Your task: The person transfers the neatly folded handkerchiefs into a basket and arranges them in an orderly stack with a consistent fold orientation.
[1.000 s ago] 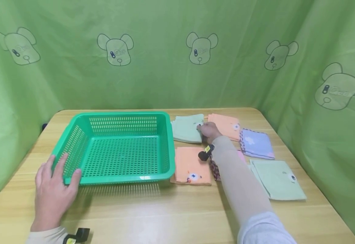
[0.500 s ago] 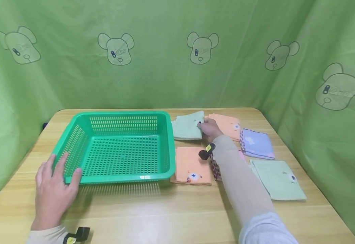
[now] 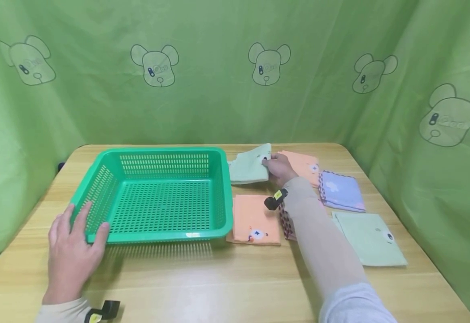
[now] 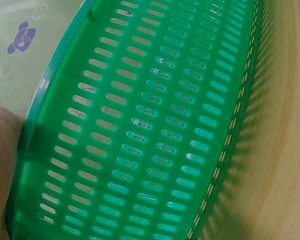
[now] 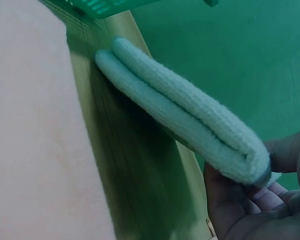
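Observation:
My right hand pinches the right edge of a folded light green towel between thumb and fingers. In the right wrist view this towel is tilted, its held end raised and a dark shadow below it. A green plastic basket with slotted walls stands left of the towel, and its inside is bare. On the basket's near left corner rests my left hand, fingers spread over the rim. The left wrist view shows the basket's slotted wall and only a sliver of that hand at the left edge.
Right of the basket lie more folded towels: a peach one in front, another peach one behind, a purple one, and a light green one. A checkered-edged towel is partly hidden under my right forearm. Green curtains enclose the table.
The held light green towel's right edge has risen from the table with my right hand, which moved slightly up and away. My left hand and the basket stay in place.

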A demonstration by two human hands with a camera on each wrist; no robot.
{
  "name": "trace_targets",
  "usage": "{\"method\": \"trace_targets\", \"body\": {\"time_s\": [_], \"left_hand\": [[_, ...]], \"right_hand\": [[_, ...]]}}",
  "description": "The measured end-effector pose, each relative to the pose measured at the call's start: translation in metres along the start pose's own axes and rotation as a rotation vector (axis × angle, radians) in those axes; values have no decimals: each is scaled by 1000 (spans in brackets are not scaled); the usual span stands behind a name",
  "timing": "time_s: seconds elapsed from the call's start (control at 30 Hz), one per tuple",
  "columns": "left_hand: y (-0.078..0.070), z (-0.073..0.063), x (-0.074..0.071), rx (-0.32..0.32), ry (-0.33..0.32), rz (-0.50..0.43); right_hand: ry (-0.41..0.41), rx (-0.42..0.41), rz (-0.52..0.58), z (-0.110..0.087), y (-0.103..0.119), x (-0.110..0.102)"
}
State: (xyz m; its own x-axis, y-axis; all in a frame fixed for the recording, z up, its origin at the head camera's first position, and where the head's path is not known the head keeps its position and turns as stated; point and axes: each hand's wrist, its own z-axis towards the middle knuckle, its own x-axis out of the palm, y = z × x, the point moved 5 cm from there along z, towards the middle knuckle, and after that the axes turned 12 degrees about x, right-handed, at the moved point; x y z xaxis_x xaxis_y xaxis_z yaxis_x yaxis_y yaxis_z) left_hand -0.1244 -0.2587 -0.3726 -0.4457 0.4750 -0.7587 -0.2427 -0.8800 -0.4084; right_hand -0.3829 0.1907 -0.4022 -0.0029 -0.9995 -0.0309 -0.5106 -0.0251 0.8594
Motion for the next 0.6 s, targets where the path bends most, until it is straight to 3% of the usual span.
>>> {"method": "trace_targets", "body": {"time_s": [0.33,0.6], "left_hand": [[0,0,0,-14,15,1],[-1,0,0,-11,14,1]], "right_hand": [[29,-19,18,-4,7,1],[8,-41,-5,-8,12,2]]}}
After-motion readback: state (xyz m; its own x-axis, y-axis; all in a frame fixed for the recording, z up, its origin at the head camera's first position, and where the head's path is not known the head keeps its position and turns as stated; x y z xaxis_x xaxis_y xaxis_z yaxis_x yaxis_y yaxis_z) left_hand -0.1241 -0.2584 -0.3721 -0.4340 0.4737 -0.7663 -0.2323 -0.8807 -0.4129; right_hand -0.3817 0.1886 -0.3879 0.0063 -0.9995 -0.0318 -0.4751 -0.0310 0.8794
